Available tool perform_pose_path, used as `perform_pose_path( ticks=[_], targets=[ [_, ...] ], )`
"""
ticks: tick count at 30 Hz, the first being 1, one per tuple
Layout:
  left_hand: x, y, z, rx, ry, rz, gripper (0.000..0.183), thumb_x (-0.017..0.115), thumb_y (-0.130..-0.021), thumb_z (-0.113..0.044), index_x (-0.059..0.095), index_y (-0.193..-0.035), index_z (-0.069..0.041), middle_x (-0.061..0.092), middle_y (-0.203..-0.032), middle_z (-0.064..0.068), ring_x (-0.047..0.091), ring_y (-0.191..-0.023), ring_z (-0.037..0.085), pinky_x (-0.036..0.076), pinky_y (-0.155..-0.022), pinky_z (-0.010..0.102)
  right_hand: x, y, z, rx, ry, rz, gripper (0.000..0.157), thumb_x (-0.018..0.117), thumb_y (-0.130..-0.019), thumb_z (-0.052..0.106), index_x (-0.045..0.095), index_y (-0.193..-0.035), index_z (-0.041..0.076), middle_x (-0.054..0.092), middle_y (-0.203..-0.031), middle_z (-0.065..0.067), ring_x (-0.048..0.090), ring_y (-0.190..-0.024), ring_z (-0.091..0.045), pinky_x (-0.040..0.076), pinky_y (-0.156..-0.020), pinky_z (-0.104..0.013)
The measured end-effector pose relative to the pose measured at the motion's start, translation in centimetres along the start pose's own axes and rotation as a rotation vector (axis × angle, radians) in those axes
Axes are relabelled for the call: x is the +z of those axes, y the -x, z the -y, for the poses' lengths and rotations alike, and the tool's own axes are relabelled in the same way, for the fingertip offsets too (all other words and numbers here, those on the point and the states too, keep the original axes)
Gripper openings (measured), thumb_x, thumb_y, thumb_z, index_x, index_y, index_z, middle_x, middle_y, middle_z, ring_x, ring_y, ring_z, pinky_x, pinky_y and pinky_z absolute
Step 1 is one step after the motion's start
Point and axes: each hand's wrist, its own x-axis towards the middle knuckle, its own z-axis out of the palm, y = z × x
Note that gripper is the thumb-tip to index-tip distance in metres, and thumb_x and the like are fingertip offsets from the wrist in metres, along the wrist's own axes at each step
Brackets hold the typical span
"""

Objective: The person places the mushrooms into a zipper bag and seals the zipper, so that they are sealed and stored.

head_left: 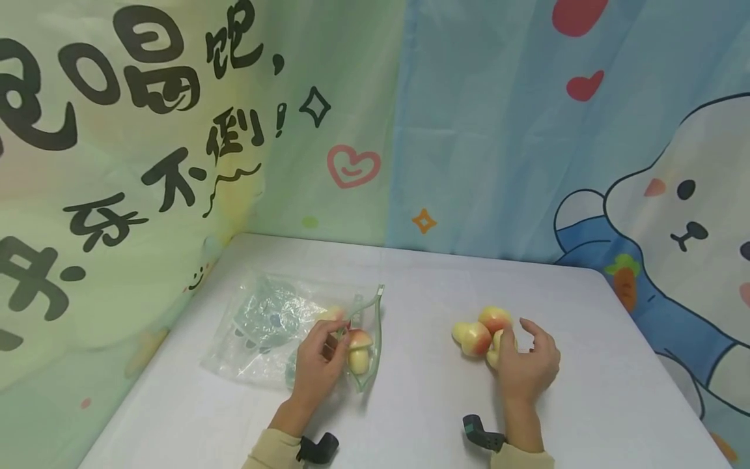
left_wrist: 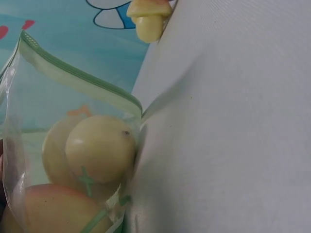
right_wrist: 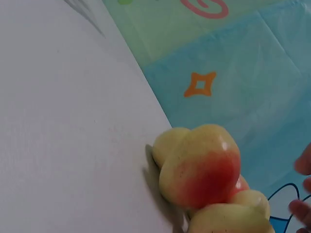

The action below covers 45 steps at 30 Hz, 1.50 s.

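Note:
A clear zip bag [head_left: 266, 319] with a green zip edge and green print lies on the left of the table, its mouth spread toward the right. My left hand [head_left: 321, 358] pinches the bag's rim near the mouth. Inside the mouth sits a toy mushroom [head_left: 359, 355] with a reddish cap and pale yellow stem; the left wrist view shows rounded pieces [left_wrist: 99, 148] through the plastic. Over on the right, my right hand [head_left: 529, 365] has its thumb and fingers spread apart beside several similar toy mushrooms [head_left: 473, 339]. Its thumb overlaps the nearest one in the head view.
A white table [head_left: 422, 404] spreads under everything. Behind it hangs a printed curtain [head_left: 469, 130] with hearts, lettering and a white cartoon animal. Each wrist wears a black camera mount [head_left: 482, 435]. A bare stretch of table separates the bag from the mushroom cluster.

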Motion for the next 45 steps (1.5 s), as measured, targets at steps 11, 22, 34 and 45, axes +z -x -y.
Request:
perform_pose_path(
  ticks=[11, 22, 34, 45],
  targets=[
    [0.2, 0.8, 1.8, -0.021, 0.007, 0.024, 0.026, 0.068, -0.084, 0.007, 0.065, -0.108, -0.003, 0.066, -0.096, 0.013, 0.055, -0.060, 0.010, 0.046, -0.050, 0.016, -1.3, -0.4, -1.0, 0.222, 0.275, 0.426, 0.053, 0.060, -0.090, 0.032, 0.055, -0.129, -0.003, 0.056, -0.124, -0.028, 0.049, -0.114, -0.049, 0.037, -0.092, -0.059],
    [-0.5, -0.4, -1.1, -0.008, -0.007, 0.002, 0.024, 0.065, -0.079, 0.017, 0.063, -0.100, 0.007, 0.064, -0.090, 0.019, 0.054, -0.056, 0.017, 0.045, -0.047, 0.018, -1.2, -0.4, -1.3, 0.189, 0.341, 0.485, 0.055, 0.061, -0.089, 0.031, 0.054, -0.129, -0.005, 0.059, -0.120, -0.030, 0.053, -0.109, -0.051, 0.041, -0.086, -0.060],
    [0.1, 0.7, 1.7, -0.017, -0.003, 0.010, 0.025, 0.067, -0.083, 0.009, 0.065, -0.105, -0.001, 0.066, -0.094, 0.014, 0.055, -0.060, 0.011, 0.046, -0.049, 0.016, -0.6, -0.6, -1.1, 0.163, 0.105, 0.213, 0.045, 0.066, -0.088, 0.026, 0.062, -0.126, 0.002, 0.063, -0.124, -0.018, 0.056, -0.115, -0.037, 0.039, -0.097, -0.052],
    [0.1, 0.8, 2.0, -0.014, -0.008, 0.013, 0.024, 0.067, -0.084, 0.007, 0.065, -0.106, -0.001, 0.066, -0.095, 0.013, 0.056, -0.061, 0.011, 0.047, -0.050, 0.015, 0.9, 1.1, 0.2, -0.042, -0.082, 0.115, 0.047, 0.074, -0.082, 0.007, 0.061, -0.126, 0.002, 0.056, -0.120, -0.016, 0.045, -0.098, -0.004, 0.037, -0.075, -0.019]
  ],
)
